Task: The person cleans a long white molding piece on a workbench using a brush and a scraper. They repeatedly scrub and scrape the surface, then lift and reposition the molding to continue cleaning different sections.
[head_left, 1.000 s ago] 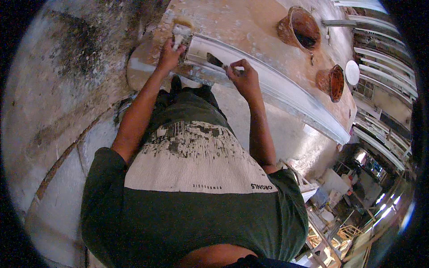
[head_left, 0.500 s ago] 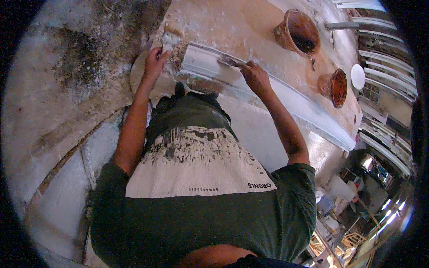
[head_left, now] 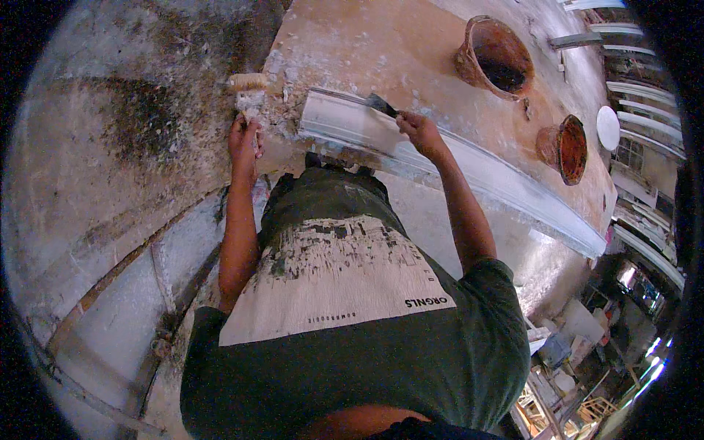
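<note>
A wide brush (head_left: 248, 83) with pale bristles and a white-caked handle is gripped in my left hand (head_left: 244, 143), its bristles pointing away from me at the left edge of the worktop. In my right hand (head_left: 421, 133) is a putty knife (head_left: 381, 105) with a dark flat blade. That blade lies over the far edge of a long white moulding (head_left: 440, 158), near its left end; whether it touches cannot be seen. The moulding runs from in front of me toward the right along the near edge of the brown worktop (head_left: 352, 44).
Beyond the moulding stand two stained buckets, a larger one (head_left: 499, 59) and a smaller one (head_left: 563, 149). Crumbs of white plaster (head_left: 284, 95) lie at the worktop's left end. A round white disc (head_left: 608, 128) and racked white strips (head_left: 645, 106) are at far right. A stained wall (head_left: 139, 125) rises at left.
My left hand has drawn the brush left, away from the moulding's end, with its bristles swung leftward. The putty knife's blade has turned and now shows dark. The whole view has shifted slightly.
</note>
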A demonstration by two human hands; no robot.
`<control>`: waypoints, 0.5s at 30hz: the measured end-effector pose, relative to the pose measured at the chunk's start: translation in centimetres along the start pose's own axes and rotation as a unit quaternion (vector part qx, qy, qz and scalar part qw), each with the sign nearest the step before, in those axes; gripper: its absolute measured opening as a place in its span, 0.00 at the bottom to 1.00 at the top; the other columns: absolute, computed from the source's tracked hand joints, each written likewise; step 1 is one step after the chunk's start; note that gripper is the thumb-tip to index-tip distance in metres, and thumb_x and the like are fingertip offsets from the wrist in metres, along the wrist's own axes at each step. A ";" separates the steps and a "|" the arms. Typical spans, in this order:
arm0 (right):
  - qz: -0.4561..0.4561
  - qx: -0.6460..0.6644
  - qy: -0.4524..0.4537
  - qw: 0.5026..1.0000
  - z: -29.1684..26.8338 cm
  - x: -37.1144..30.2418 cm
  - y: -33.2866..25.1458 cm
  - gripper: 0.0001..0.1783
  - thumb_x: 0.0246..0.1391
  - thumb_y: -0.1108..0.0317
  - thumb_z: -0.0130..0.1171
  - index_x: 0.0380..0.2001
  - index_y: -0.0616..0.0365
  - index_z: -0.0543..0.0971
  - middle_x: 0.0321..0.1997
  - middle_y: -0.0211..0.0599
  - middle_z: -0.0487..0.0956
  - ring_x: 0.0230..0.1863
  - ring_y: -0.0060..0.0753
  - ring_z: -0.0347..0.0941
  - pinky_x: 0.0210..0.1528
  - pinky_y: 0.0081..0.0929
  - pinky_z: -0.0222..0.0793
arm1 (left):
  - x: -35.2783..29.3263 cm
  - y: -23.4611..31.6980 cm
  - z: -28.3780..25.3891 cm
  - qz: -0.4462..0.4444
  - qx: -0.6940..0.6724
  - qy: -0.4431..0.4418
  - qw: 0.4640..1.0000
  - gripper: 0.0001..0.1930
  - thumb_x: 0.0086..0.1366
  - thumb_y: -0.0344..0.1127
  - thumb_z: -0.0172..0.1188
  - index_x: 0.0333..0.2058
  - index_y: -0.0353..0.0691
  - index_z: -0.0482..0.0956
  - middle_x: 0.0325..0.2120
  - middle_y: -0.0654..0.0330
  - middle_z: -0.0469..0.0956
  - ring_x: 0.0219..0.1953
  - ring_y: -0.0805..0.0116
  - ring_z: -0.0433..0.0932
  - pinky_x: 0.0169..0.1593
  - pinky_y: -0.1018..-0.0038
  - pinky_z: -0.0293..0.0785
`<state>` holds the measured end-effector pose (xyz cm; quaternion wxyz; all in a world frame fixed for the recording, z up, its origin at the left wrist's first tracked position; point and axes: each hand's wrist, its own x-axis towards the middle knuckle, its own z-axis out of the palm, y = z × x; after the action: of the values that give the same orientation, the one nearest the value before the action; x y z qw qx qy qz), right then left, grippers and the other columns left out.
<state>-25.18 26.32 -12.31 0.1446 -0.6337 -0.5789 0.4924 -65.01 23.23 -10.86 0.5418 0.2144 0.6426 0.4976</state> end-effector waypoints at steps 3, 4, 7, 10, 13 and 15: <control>-0.065 -0.123 0.071 0.988 3.0 0.7 -1.7 0.18 0.61 0.56 0.49 0.48 0.54 0.78 0.42 0.54 0.80 0.43 0.59 0.76 0.45 0.48 0.71 | -0.4 -0.7 -0.3 -0.001 0.000 -0.029 1.000 0.09 0.65 0.38 0.58 0.42 0.46 0.72 0.28 0.69 0.73 0.21 0.82 0.67 0.17 0.82 0.59; -0.134 -0.087 0.107 0.981 5.6 1.9 -3.4 0.16 0.59 0.60 0.49 0.45 0.54 0.78 0.38 0.54 0.80 0.42 0.60 0.76 0.42 0.51 0.70 | -0.4 -0.8 0.0 -0.008 0.002 -0.038 0.999 0.09 0.66 0.38 0.58 0.42 0.46 0.72 0.29 0.70 0.74 0.21 0.83 0.67 0.17 0.82 0.60; -0.098 -0.120 0.058 0.986 12.6 5.4 -9.2 0.16 0.54 0.65 0.51 0.46 0.57 0.75 0.38 0.58 0.78 0.41 0.62 0.75 0.42 0.51 0.70 | -0.9 0.0 3.1 -0.032 0.050 -0.012 0.998 0.08 0.66 0.40 0.58 0.42 0.48 0.72 0.31 0.70 0.76 0.26 0.81 0.70 0.25 0.80 0.67; -0.247 0.017 0.103 0.963 14.7 4.1 -13.0 0.23 0.54 0.66 0.53 0.54 0.58 0.70 0.39 0.61 0.77 0.41 0.62 0.75 0.45 0.49 0.70 | -1.3 1.5 5.7 -0.022 -0.002 -0.063 0.998 0.12 0.67 0.41 0.56 0.47 0.48 0.70 0.40 0.68 0.76 0.38 0.76 0.75 0.37 0.75 0.72; -0.295 0.019 0.060 0.954 12.6 1.2 -15.0 0.34 0.49 0.69 0.57 0.61 0.60 0.62 0.53 0.60 0.71 0.55 0.60 0.67 0.54 0.48 0.67 | -1.2 2.0 7.1 -0.057 -0.057 -0.102 0.992 0.17 0.68 0.40 0.54 0.54 0.48 0.65 0.46 0.64 0.74 0.46 0.70 0.76 0.44 0.71 0.74; -0.344 -0.056 0.198 0.916 12.4 -0.4 -14.8 0.36 0.46 0.69 0.59 0.61 0.58 0.63 0.58 0.55 0.68 0.59 0.60 0.63 0.57 0.48 0.65 | -0.3 1.7 7.4 -0.067 -0.100 -0.140 0.983 0.18 0.69 0.39 0.54 0.55 0.47 0.64 0.46 0.63 0.74 0.48 0.70 0.75 0.46 0.71 0.74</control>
<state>-43.66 25.43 -6.88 0.3805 -0.4872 -0.7473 0.2439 -58.60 26.70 -8.60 0.6772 0.1836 0.5204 0.4867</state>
